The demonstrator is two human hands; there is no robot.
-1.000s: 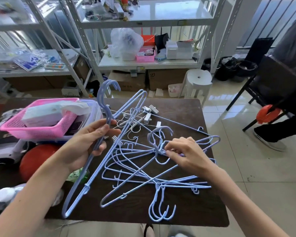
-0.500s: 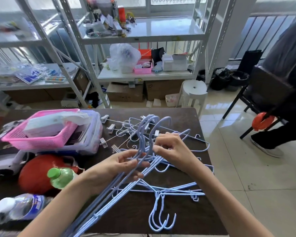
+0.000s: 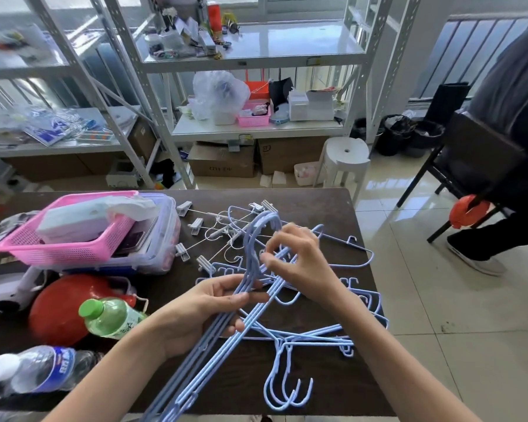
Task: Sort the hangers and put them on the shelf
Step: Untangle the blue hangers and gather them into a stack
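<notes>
Blue wire hangers, gathered into a bundle (image 3: 214,336), are gripped by the left hand (image 3: 201,312), whose fingers and thumb curl round the stacked wires just below the hooks; the long arms of the bundle run down and to the left past the near table edge. The right hand (image 3: 299,263) pinches the wires near the bundle's raised hooks (image 3: 258,226), thumb and forefinger closed on them and the other fingers loosely curled. More blue hangers (image 3: 333,333) lie spread on the dark table (image 3: 317,202) under and to the right of both hands, three hooks pointing toward the near edge. White clip hangers (image 3: 201,226) lie further back, touching the blue pile. Left of these stand a pink basket (image 3: 64,248) on a clear box, a red ball (image 3: 61,309), a green-capped bottle (image 3: 110,318) and a water bottle (image 3: 34,373). White metal shelves (image 3: 256,59) stand beyond the table.
</notes>
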